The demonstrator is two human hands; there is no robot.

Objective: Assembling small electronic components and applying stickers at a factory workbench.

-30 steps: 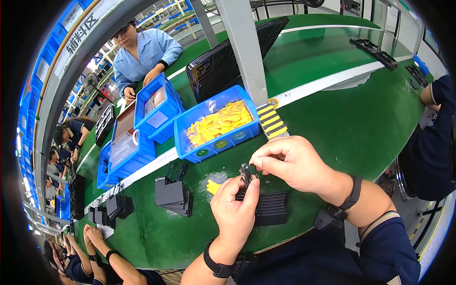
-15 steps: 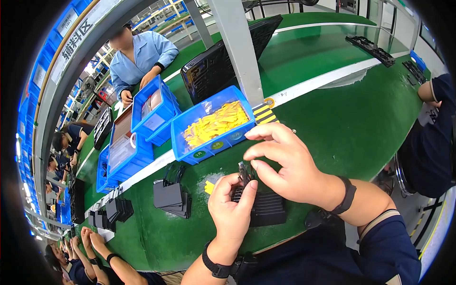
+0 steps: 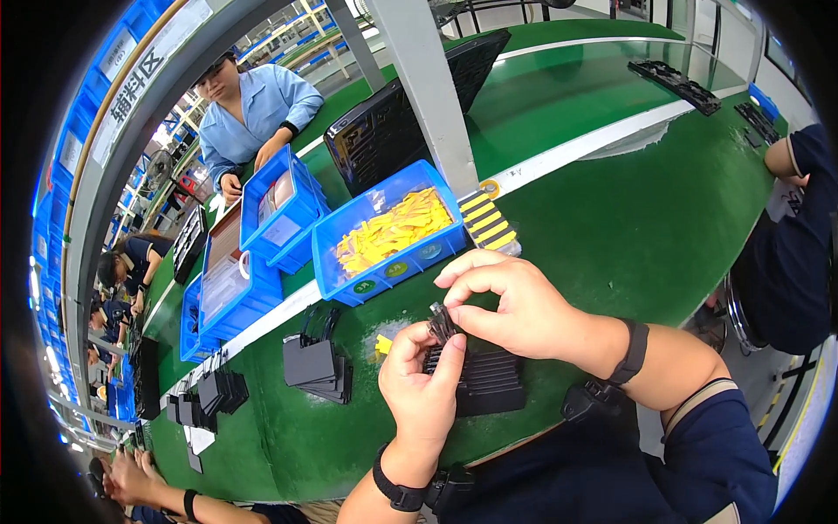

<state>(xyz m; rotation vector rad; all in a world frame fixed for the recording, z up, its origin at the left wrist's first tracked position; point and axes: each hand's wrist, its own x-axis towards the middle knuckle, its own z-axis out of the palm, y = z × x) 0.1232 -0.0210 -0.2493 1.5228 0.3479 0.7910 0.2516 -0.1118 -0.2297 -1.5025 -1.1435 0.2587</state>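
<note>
A small black part (image 3: 442, 325) with a shiny tip stands up between the thumb and fingers of my left hand (image 3: 414, 382), which is closed round it. From the right, the pinched thumb and forefinger of my right hand (image 3: 517, 307) meet the top of this part. The fingertips cover some of it, so its exact kind does not show. Just below my hands lies a row of flat black pieces (image 3: 492, 386) on the green table (image 3: 576, 262). To the left is a second stack of black pieces (image 3: 314, 365) with black cables, and a small yellow strip (image 3: 382, 344) lies between.
A blue bin (image 3: 388, 278) of yellow strips (image 3: 393, 231) stands beyond my hands, beside a grey post (image 3: 432, 105) and a black-and-yellow striped block (image 3: 489, 223). More blue bins (image 3: 284, 218) stand to the left. Co-workers sit opposite, at the lower left and at the right.
My right hand has come down and left to the small black part, its fingers closing from apart to a pinch. My left hand keeps its hold. The co-worker's hands at lower left have shifted away.
</note>
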